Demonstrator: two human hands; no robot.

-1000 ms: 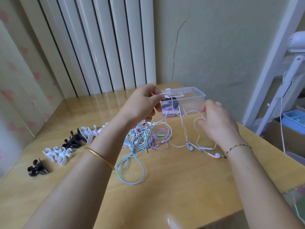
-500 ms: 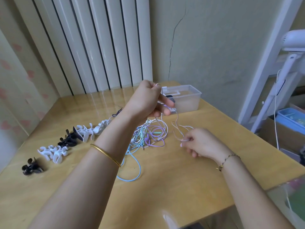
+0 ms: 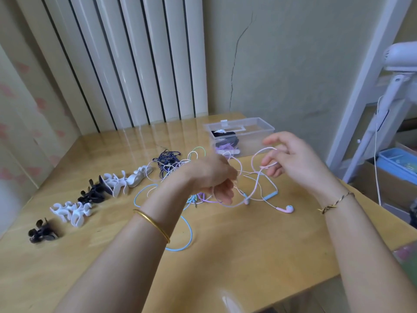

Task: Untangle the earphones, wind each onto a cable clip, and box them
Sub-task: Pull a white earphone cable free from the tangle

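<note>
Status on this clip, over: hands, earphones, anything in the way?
Left hand, right hand both grip pink earphone cable. Its pink bud lies on table. Tangled pile sits behind left hand.

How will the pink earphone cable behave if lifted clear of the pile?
Probably floppy: the pink earphone cable droops in loose loops from the right hand. Likely very light: thin strand, small earbud resting on the table. It may snag, since its loops run toward the tangled pile.

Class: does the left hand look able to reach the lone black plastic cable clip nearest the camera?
Probably yes: the way to the black plastic cable clip looks free, though the left hand grips pink-white earphone cable.
</note>
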